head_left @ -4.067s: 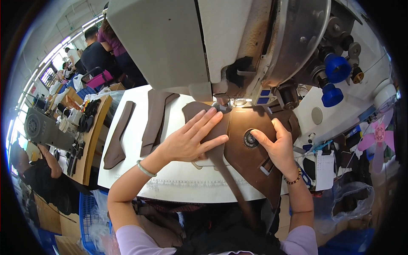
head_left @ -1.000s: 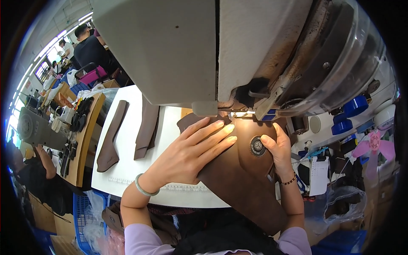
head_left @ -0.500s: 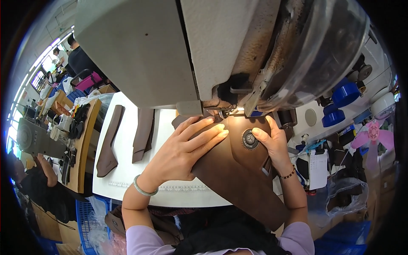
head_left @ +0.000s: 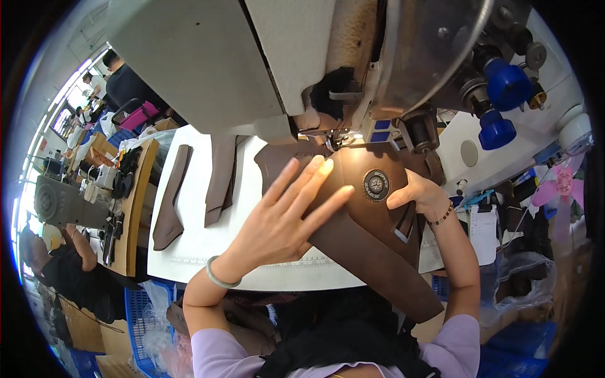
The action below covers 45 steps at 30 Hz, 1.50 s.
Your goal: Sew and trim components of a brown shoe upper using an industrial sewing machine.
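A brown leather-like piece [head_left: 387, 258] lies beneath the needle area [head_left: 336, 142] of a sewing machine [head_left: 195, 69]. It carries a dark round badge [head_left: 377, 184], and a long strap-like part hangs over the table's front edge. My left hand [head_left: 277, 220] rests on its left part, fingers spread, tips just short of the needle. My right hand [head_left: 419, 194] grips the right edge beside the badge, thumb on top; the other fingers are hidden underneath. A green bangle [head_left: 222, 274] circles my left wrist.
Brown cut strips [head_left: 170, 205] lie on the white table [head_left: 189, 261] at left. Blue knobs [head_left: 507, 85] jut from the machine at right. A pink fan [head_left: 561, 184] stands far right, a blue basket [head_left: 135, 315] below left. Other people [head_left: 129, 82] are at far left.
My left fingers have spread wider and lifted a little. My right thumb has slid off the badge to its right side. The view has shifted slightly.
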### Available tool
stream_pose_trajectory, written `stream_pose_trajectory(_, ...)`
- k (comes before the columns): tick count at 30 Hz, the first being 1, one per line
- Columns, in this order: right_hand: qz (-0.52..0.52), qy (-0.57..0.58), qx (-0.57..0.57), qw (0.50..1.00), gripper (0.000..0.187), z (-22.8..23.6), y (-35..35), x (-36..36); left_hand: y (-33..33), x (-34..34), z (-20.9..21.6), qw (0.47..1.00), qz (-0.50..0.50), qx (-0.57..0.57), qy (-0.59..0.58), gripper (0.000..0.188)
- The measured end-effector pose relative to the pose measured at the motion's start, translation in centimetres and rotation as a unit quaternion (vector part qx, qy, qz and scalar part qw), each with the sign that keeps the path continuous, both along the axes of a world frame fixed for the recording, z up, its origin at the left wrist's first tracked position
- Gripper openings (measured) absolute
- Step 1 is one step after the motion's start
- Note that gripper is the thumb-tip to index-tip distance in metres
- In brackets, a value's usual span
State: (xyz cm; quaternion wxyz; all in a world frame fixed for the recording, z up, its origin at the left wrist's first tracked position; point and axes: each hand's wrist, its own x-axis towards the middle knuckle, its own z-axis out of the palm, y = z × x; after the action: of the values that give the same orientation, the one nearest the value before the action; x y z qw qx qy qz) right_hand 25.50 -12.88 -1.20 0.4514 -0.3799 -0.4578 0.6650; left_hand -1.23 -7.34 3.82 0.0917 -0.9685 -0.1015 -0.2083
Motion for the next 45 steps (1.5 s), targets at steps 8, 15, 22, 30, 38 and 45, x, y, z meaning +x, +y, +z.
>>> stream_pose_trajectory(8, 0.041, -0.024, 0.001, 0.999, 0.060, 0.8, 0.8, 1.0, 1.9, 0.0, -4.4, 0.972, -0.133, -0.022, -0.193, 0.045)
stream_pose_trajectory(15, 0.036, -0.012, -0.002, 0.999, 0.055, 0.4, 0.7, 0.7, 1.5, 0.5, -4.9, 0.966, -0.143, -0.020, -0.214, 0.040)
stream_pose_trajectory(22, 0.039, -0.013, 0.003, 0.999, 0.048, -0.4, 1.2, 0.9, 2.1, 0.8, -5.7, 0.959, -0.154, 0.016, -0.237, 0.028)
stream_pose_trajectory(30, 0.024, -0.005, 0.005, 1.000, 0.051, 0.1, 0.7, 0.2, 2.2, 1.4, -6.5, 0.949, -0.150, 0.094, -0.260, 0.021)
stream_pose_trajectory(38, 0.038, -0.024, 0.007, 0.999, 0.050, -1.0, 1.1, 1.1, 2.2, 1.8, -6.1, 0.944, -0.149, 0.141, -0.257, 0.020)
stream_pose_trajectory(45, 0.043, -0.007, 0.027, 0.999, 0.047, -1.7, 1.4, 1.2, 2.0, 1.6, -5.7, 0.930, -0.153, 0.181, -0.280, 0.018)
